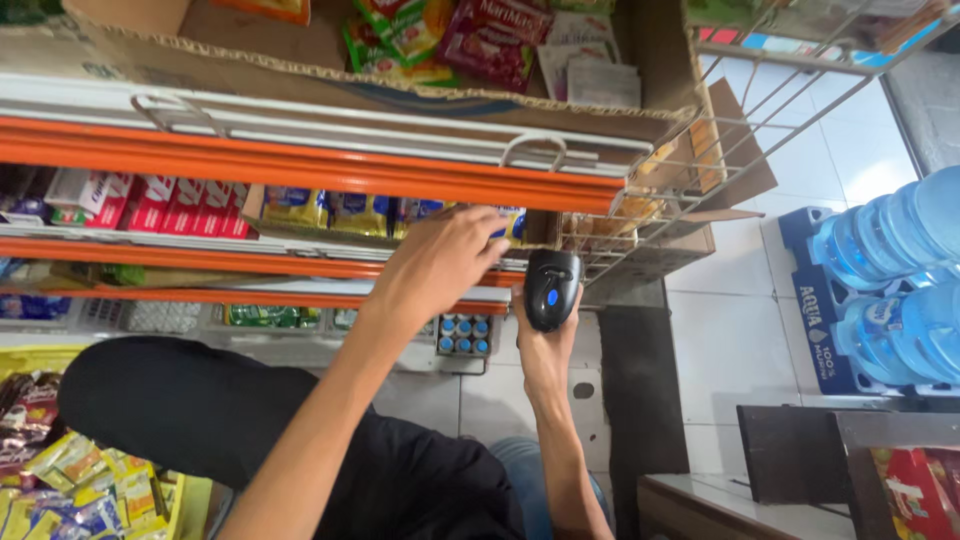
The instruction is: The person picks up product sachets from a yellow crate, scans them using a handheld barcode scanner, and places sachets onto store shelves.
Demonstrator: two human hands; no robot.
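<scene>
Gripping black scanner (552, 288), right-handed (545, 345)

Your two forearms showing bare below the orange shelf rail (300, 165), you're wearing a black top, blue denim peeking beneath it, no rings or watch showing.

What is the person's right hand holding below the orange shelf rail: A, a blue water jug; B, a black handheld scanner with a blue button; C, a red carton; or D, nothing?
B: the right hand grips a black handheld scanner with a blue button, pointed up at the shelf.
</scene>
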